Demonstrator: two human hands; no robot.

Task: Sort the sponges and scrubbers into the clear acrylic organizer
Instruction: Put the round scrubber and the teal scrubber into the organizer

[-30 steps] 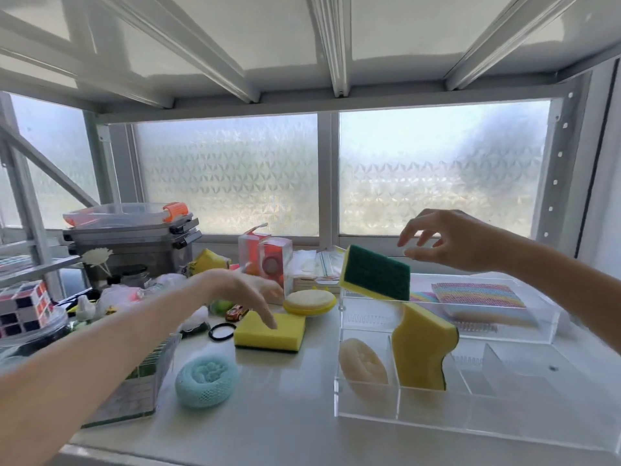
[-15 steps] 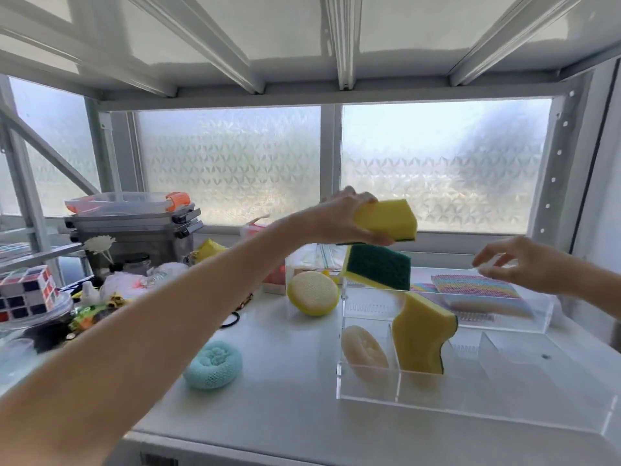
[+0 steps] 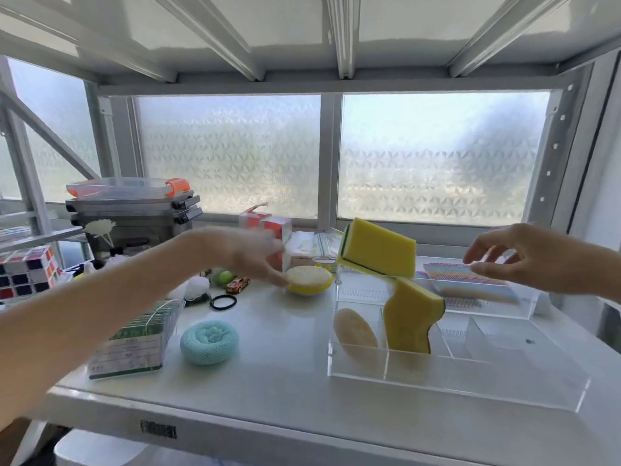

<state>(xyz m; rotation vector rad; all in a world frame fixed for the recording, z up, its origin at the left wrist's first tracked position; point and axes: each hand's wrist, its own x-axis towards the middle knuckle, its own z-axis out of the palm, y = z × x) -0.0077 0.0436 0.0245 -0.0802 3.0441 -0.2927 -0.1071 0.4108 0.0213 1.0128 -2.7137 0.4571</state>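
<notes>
— What changed with your left hand (image 3: pixel 255 255)?
— You've let go; the yellow sponge (image 3: pixel 381 247) now rests atop the clear acrylic organizer (image 3: pixel 453 381), and your blurred fingers reach the round sponge (image 3: pixel 308 279).
— Right hand (image 3: pixel 524 255)?
— Open, empty, hovering.

1. The only camera sat on my head, looking forward and slightly down across the white shelf (image 3: pixel 275 381).
2. It faced the frosted window (image 3: pixel 433 156) behind the shelf, with the upper shelf's underside overhead.
3. It was close: the clear acrylic organizer (image 3: pixel 453 381) lay within arm's reach, my forearms entering from both lower corners.
</notes>
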